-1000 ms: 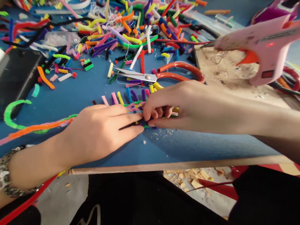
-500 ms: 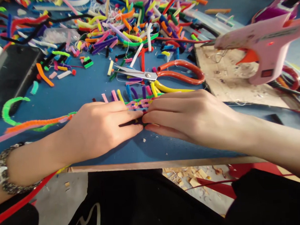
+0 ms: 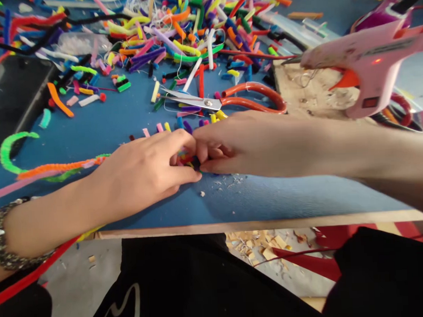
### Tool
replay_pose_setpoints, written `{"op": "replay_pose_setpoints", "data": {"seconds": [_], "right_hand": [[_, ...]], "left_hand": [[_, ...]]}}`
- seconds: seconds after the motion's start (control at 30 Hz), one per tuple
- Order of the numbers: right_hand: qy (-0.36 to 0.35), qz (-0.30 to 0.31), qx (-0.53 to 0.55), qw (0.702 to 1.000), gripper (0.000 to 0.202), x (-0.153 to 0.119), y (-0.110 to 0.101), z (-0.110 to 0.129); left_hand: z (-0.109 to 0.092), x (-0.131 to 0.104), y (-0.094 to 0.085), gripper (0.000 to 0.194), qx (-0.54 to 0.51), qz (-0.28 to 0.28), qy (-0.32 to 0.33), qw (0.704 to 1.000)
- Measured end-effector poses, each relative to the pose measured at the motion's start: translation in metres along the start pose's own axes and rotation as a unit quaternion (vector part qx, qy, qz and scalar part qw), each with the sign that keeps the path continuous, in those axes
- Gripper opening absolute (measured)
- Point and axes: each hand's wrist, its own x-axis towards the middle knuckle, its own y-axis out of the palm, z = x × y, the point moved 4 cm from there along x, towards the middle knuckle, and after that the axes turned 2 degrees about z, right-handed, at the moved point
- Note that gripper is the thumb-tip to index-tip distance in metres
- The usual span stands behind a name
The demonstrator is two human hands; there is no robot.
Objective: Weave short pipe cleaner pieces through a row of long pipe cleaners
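Observation:
My left hand (image 3: 145,168) and my right hand (image 3: 246,140) meet over a multicoloured pipe-cleaner piece (image 3: 185,158), which their fingers mostly cover. Both hands have bent fingers closed on it, thumbs near the table side closest to me. Short pink, yellow and purple stems (image 3: 159,127) stick out beyond the knuckles. From under my left wrist an orange pipe-cleaner strand (image 3: 54,169) runs left, beside green and pink ones. Just beyond the hands, scissors (image 3: 209,103) with red handles lie with their blades apart.
A heap of cut pipe cleaners (image 3: 178,34) covers the back of the blue table (image 3: 158,212). A black phone (image 3: 16,101) lies at left. A pink glue gun (image 3: 361,61) with a lit red light is over a wooden board (image 3: 292,92) at right.
My right hand has turned and its fingers have curled inward over the piece. My left index finger is more bent. Small crumbs now show on the table below my right hand.

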Motion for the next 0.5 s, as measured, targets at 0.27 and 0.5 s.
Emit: {"op": "replay_pose_setpoints", "data": {"seconds": [0.27,0.5], "right_hand": [[-0.148,-0.01,0.07,0.987,0.011,-0.015,-0.01,-0.009],[-0.183,-0.111,0.003,0.977,0.015,-0.035,0.006,-0.009]], "left_hand": [[-0.001,0.0,0.004,0.031,0.04,0.018,0.025,0.999],[-0.005,0.0,0.006,0.038,0.084,0.035,0.061,0.994]]}}
